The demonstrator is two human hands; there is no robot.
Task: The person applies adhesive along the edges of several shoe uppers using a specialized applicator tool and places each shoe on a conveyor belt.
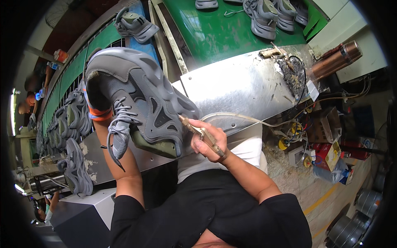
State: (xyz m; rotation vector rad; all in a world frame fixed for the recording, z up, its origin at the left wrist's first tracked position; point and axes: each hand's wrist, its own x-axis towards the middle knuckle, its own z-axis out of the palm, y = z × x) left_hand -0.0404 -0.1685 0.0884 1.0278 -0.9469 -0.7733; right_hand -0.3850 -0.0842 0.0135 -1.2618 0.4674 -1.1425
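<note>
A grey sneaker (142, 80) with dark mesh panels, grey laces and an olive toe is held up over the bench's near left side, tilted with its thick sole toward the right. My left hand supports it from behind; the shoe hides the fingers, and an orange cuff (100, 114) shows at the wrist. My right hand (215, 144) is closed around a small brass-coloured nozzle gun (203, 134). Its tip is at the edge of the sneaker's sole; whether it touches, I cannot tell. A clear hose (240, 117) trails rightward from near that hand.
Beyond the metal bench plate (231, 84), several grey sneakers (264, 18) sit on a green surface (202, 39). Another sneaker (136, 27) lies at upper left, with more along the left rack. A copper-coloured cylinder (337, 60) stands at right. Two people work far left.
</note>
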